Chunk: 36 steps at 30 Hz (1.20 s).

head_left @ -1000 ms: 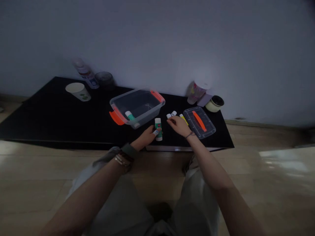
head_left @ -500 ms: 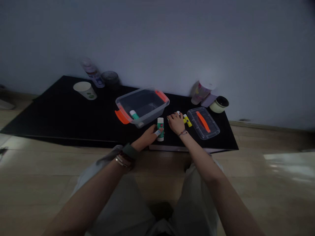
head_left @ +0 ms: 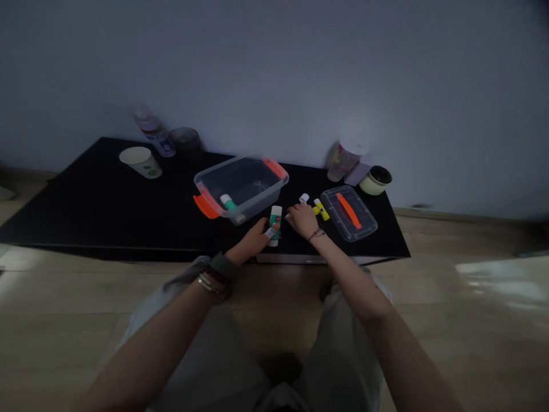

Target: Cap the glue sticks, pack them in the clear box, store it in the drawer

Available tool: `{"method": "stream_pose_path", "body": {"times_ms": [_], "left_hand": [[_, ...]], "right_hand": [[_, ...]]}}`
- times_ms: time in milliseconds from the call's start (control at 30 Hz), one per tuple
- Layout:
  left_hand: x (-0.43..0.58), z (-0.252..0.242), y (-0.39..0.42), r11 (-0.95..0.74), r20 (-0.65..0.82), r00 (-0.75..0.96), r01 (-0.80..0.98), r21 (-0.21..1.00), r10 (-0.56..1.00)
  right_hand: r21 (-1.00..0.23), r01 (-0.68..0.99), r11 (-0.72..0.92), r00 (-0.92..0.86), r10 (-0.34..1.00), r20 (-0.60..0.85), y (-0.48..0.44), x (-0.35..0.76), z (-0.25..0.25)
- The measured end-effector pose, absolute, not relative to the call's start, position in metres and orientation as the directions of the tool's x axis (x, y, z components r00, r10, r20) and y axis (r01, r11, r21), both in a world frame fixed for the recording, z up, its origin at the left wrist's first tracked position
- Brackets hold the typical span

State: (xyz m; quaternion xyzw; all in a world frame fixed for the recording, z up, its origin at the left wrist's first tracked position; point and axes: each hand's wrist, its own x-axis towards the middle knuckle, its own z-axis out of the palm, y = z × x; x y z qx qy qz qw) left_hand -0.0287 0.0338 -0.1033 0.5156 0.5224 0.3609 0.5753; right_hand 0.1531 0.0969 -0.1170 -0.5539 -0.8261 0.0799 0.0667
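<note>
My left hand is wrapped round an upright green glue stick with a white cap, near the front edge of the black table. Just to the right, my right hand lies low over the tabletop with its fingers curled down. A white cap shows beyond its knuckles and a pale end peeks out by its fingertips; what lies under the fingers is mostly hidden. Beside that hand rests a yellow glue stick with a white end. Another green glue stick lies inside the clear plastic box.
The box's clear lid with an orange handle lies at the right. Behind it stand a pale jar and a patterned cup. A paper cup, a spray bottle and a dark container stand at the left.
The view has shifted slightly. My right hand has drawn back a little toward me, baring more of the white cap. My left hand still holds the green glue stick upright.
</note>
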Motion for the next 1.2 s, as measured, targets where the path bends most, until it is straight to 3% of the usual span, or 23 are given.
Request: {"method": "stream_pose_path", "body": {"times_ms": [67,133,167,267,367,633,800,1067,1200], "left_hand": [[-0.026,-0.099,0.032,0.199,-0.212,0.209,0.081,0.977,0.955],[-0.024,-0.094,0.029,0.183,-0.189,0.235,0.045,0.982,0.953],[-0.023,-0.092,0.027,0.176,-0.179,0.253,0.037,0.984,0.951],[-0.02,-0.086,0.023,0.154,-0.156,0.319,0.033,0.988,0.935],[-0.018,-0.083,0.02,0.126,-0.139,0.368,0.06,0.99,0.919],[-0.015,-0.087,0.021,0.173,-0.178,0.37,0.046,0.984,0.912],[-0.019,-0.075,0.023,0.255,-0.233,0.46,0.014,0.967,0.857],[-0.023,-0.062,0.019,0.243,-0.23,0.501,0.039,0.969,0.835],[-0.024,-0.062,0.015,0.249,-0.234,0.498,0.037,0.968,0.835]], "right_hand": [[-0.53,0.812,0.244,-0.257,0.965,0.049,0.102,0.161,-0.112],[-0.845,0.532,0.056,-0.129,0.992,-0.015,0.105,0.169,-0.106],[-0.939,0.342,-0.032,-0.098,0.993,-0.07,0.105,0.172,-0.102],[-0.968,-0.149,-0.202,-0.122,0.975,-0.185,0.095,0.177,-0.092],[-0.914,-0.31,-0.261,-0.191,0.959,-0.209,0.08,0.177,-0.085],[-0.984,-0.102,-0.148,-0.302,0.947,-0.112,0.065,0.192,-0.077],[-0.998,0.038,-0.041,-0.358,0.932,-0.052,0.057,0.198,-0.072],[-0.977,0.186,0.109,-0.357,0.933,0.036,0.047,0.195,-0.064],[-0.914,0.346,0.212,-0.372,0.925,0.074,0.041,0.195,-0.055]]}}
